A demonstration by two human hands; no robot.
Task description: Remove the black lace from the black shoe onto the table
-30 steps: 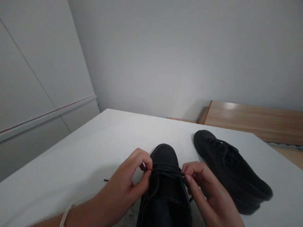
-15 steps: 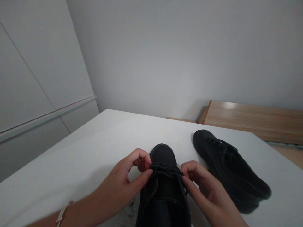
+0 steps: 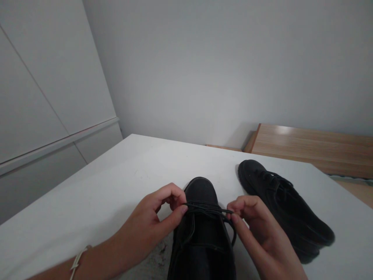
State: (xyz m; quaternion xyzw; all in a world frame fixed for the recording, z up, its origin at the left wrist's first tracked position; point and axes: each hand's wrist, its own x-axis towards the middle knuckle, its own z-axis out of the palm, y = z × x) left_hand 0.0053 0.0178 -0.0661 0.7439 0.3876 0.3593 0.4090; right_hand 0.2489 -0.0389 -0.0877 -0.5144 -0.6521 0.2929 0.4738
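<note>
A black shoe stands on the white table, toe pointing away from me. My left hand pinches one end of its black lace at the shoe's left side. At the shoe's right side, my right hand pinches the other end. The lace is stretched across the top of the shoe between both hands. A thin bracelet sits on my left wrist.
A second black shoe lies to the right on the table, laces tied. Behind the table's far right edge is a wooden surface. White cabinet panels stand at the left, a plain wall behind.
My right hand has drawn slightly to the right, pulling the lace tighter and more visible across the shoe. My left hand stays at the shoe's left side.
</note>
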